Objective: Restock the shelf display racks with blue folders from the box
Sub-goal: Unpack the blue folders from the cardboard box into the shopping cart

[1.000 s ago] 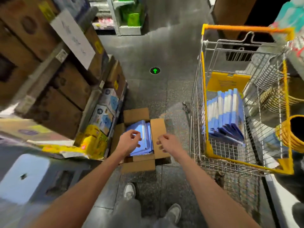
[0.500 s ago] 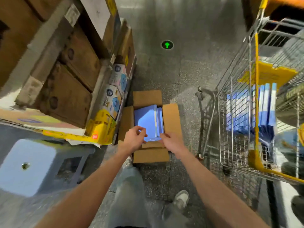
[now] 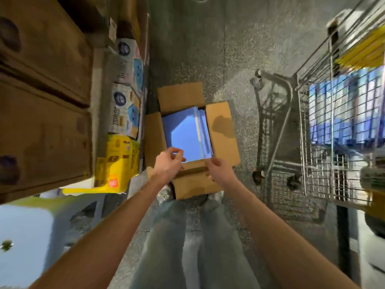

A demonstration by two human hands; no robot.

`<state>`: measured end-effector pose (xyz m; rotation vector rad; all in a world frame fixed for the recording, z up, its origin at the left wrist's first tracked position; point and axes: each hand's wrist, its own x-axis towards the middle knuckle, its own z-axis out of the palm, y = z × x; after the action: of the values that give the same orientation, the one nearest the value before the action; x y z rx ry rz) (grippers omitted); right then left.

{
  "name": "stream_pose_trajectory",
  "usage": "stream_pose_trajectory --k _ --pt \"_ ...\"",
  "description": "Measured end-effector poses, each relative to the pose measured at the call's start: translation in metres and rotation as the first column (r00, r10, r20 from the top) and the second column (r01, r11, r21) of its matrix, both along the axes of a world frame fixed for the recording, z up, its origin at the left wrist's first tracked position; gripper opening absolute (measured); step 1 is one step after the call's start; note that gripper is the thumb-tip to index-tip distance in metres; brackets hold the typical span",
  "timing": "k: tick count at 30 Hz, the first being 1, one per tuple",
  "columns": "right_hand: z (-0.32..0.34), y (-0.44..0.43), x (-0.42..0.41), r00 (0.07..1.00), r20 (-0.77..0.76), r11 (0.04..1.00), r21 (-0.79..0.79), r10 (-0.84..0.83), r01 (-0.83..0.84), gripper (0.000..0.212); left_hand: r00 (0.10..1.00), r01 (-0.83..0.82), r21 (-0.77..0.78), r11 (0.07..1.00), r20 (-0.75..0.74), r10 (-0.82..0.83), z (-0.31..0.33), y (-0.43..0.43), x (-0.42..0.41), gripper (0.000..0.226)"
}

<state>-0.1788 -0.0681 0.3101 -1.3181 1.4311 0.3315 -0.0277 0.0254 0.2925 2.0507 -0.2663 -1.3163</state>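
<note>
An open cardboard box [image 3: 222, 130] stands on the floor between my feet, its flaps spread. A stack of blue folders [image 3: 184, 132] lies flat inside it. My left hand [image 3: 167, 164] hovers over the near left corner of the stack, fingers loosely curled, thumb and forefinger close together, nothing plainly held. My right hand [image 3: 219, 170] rests at the near right corner, on the near flap's edge; its fingertips are hidden. More blue folders [image 3: 343, 113] stand in the wire shopping cart [image 3: 316, 163] on the right.
Brown cartons [image 3: 41, 97] and printed product boxes [image 3: 125, 105] fill the low shelf on the left, close beside the box. A pale blue stool [image 3: 25, 236] sits at lower left. Grey speckled floor stretches ahead. The cart's wheels [image 3: 258, 174] stand right of the box.
I have bent lower and closer over the box. Both hands came down from above it to the near edge of the folder stack. The cart slid toward the frame's right edge.
</note>
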Motion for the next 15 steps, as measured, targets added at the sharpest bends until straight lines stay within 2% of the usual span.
stream_pose_trajectory --k 4,8,11,15 --pt "-0.071 -0.016 -0.001 0.998 -0.05 0.998 0.031 -0.046 0.048 0.033 0.999 -0.033 0.056 0.998 0.007 0.033 -0.061 -0.009 0.007 0.021" --pt "-0.148 -0.034 0.003 0.995 -0.064 0.995 0.063 -0.074 0.078 0.039 0.998 -0.066 0.091 0.994 0.001 0.067 -0.126 -0.021 0.011 0.02" --pt "-0.213 -0.046 0.003 0.996 -0.067 0.996 0.053 -0.064 0.068 0.021 0.996 -0.081 0.13 0.988 -0.015 0.084 -0.185 -0.029 0.009 0.024" --pt "-0.287 -0.07 0.002 0.997 -0.069 0.999 -0.019 0.035 -0.036 0.044 0.988 -0.142 0.15 0.978 -0.044 0.15 -0.266 -0.036 0.004 0.026"
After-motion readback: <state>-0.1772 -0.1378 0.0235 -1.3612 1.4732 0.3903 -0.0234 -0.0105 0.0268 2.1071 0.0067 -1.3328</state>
